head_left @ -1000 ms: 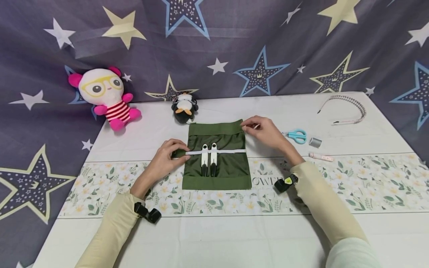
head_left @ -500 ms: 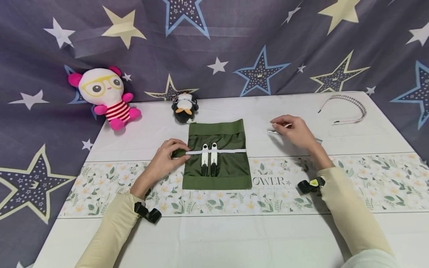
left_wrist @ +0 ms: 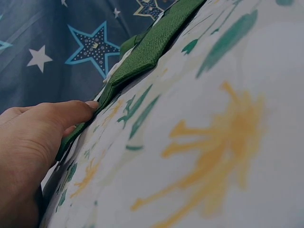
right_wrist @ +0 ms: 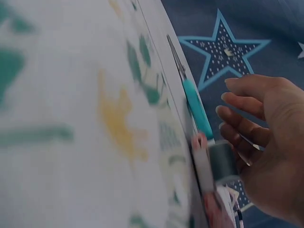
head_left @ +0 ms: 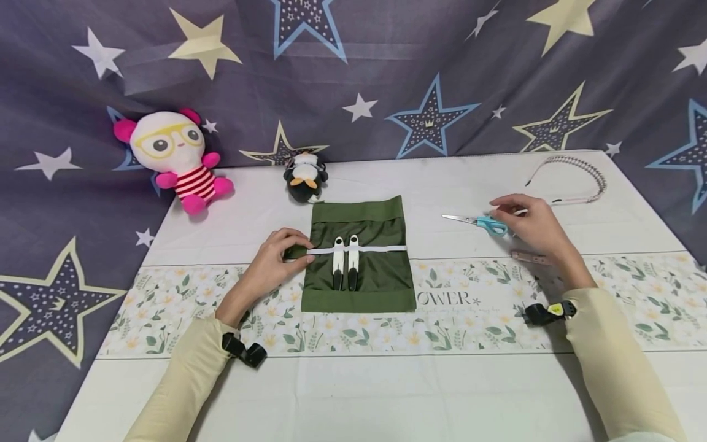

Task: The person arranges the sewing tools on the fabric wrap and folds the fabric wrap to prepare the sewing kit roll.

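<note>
A green fabric piece lies flat, with a white elastic band across its middle. Two slim white tools with black ends, one beside the other, are tucked under the band. My left hand pinches the fabric's left edge near the end of the band; in the left wrist view its fingertips meet the green edge. My right hand hovers by the turquoise handles of a pair of scissors, fingers loosely bent and holding nothing. A grey spool shows beside it in the right wrist view.
A pink-and-white stick-like item lies below my right hand. A headband sits at the back right. A penguin toy and a pink-and-white plush toy stand along the back, before a star-patterned curtain.
My right hand has left the fabric's top right corner and moved right, passing over the scissors to their handles. My left hand and the fabric have stayed put.
</note>
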